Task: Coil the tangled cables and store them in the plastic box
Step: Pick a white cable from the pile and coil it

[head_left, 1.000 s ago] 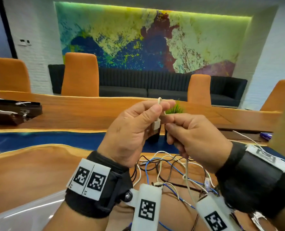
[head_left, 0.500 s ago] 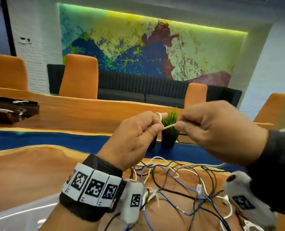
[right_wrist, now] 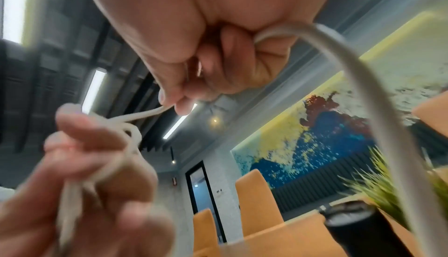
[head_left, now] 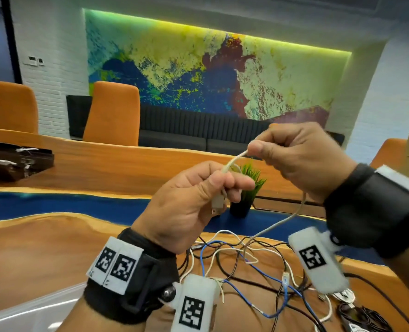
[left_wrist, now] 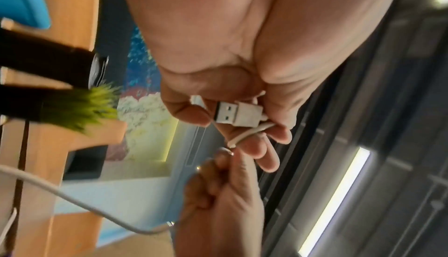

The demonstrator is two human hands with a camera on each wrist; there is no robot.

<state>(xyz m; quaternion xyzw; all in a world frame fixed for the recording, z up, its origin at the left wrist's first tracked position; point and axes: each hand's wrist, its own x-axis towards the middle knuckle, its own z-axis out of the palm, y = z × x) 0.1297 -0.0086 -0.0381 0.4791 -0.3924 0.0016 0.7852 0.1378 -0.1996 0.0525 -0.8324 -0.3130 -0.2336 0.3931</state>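
Observation:
My left hand (head_left: pixel 219 185) is raised above the table and grips the white USB cable (head_left: pixel 234 161) near its end, the USB plug (left_wrist: pixel 238 114) lying against my curled fingers. My right hand (head_left: pixel 258 149), higher and to the right, pinches the same white cable (right_wrist: pixel 145 114) between thumb and forefinger. A short length runs taut between the hands. From my right fist the cable hangs down in a curve to the tangle of white, blue and dark cables (head_left: pixel 258 267) on the wooden table. A corner of the clear plastic box (head_left: pixel 26 310) shows at the bottom left.
A small potted grass plant (head_left: pixel 246 188) stands just beyond my hands on the blue strip of the table (head_left: pixel 55 202). A dark case (head_left: pixel 14 159) lies at the far left. Orange chairs (head_left: pixel 112 113) and a black sofa stand behind. More dark cable (head_left: pixel 364 317) sits bottom right.
My right hand has risen and moved right, drawing the white cable out from my left hand. My left hand has dropped slightly. The head view has tilted upward.

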